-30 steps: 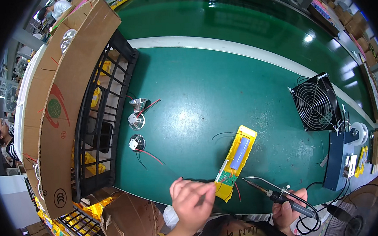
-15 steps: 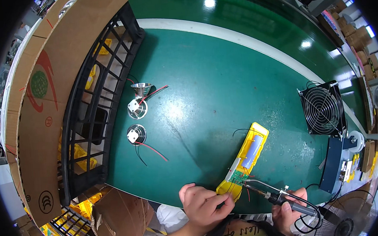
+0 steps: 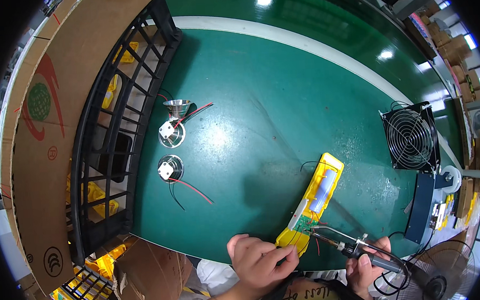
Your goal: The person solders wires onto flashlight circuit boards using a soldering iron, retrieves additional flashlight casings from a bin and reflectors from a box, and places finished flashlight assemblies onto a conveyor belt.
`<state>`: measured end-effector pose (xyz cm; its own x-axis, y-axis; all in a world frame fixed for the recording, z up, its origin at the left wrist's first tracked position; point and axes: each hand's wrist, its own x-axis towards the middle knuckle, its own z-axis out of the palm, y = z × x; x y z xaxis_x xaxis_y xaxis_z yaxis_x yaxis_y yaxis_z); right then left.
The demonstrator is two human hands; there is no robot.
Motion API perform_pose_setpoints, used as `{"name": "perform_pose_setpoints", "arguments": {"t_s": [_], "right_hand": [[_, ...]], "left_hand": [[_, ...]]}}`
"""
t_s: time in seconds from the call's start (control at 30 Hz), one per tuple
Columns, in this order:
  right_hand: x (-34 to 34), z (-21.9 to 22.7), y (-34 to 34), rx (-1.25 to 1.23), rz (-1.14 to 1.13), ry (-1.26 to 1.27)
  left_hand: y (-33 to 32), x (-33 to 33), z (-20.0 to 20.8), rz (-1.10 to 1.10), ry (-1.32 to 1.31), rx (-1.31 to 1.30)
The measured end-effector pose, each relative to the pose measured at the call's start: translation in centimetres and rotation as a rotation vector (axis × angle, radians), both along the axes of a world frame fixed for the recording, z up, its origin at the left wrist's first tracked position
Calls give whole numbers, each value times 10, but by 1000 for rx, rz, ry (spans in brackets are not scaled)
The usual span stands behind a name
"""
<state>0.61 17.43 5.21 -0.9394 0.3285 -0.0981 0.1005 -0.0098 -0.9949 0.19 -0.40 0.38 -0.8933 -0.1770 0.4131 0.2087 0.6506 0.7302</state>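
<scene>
The broad green bench [image 3: 260, 121] carries everything, with a white stripe running across its far part. Along its left edge stands a black lattice plastic crate [image 3: 113, 136] holding yellow parts, and beyond that a tall brown cardboard sheet [image 3: 36, 135]. At the right edge sits a square black cooling fan [image 3: 411, 138] beside a dark blue upright unit [image 3: 422, 207].

Near the front edge lies the long yellow plastic housing [image 3: 312, 200], open side up, with a white cylindrical cell in its far half and a small green circuit board [image 3: 305, 223] at its near end. The left hand [image 3: 260, 261] is closed on the housing's near end, fingers pinched together at the edge, steadying it. The right hand [image 3: 368, 263] is wrapped around the black-handled soldering iron [image 3: 347, 242], whose metal tip reaches the board.

Judging from this, the soldering on this housing is in hand and not finished: thin wires lie loose about the board.

Well apart to the left, two small silver round reflector cups with red and black leads [image 3: 171, 148] and a third silver cone [image 3: 177, 106] wait untouched, so their fitting appears yet to come.
</scene>
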Motion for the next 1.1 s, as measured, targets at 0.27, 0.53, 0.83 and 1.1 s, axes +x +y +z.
{"name": "perform_pose_setpoints", "arguments": {"t_s": [0.27,0.53,0.83,1.1], "right_hand": [[5,0,11,-18,105,8],[7,-2,12,-28,92,7],[4,-1,8,-38,89,17],[2,1,3,46,-23,38]], "left_hand": [[0,0,1,1,-15,4],[0,0,1,3,-19,-10],[-1,0,1,-16,1,-5],[0,0,1,-9,-4,-16]]}}
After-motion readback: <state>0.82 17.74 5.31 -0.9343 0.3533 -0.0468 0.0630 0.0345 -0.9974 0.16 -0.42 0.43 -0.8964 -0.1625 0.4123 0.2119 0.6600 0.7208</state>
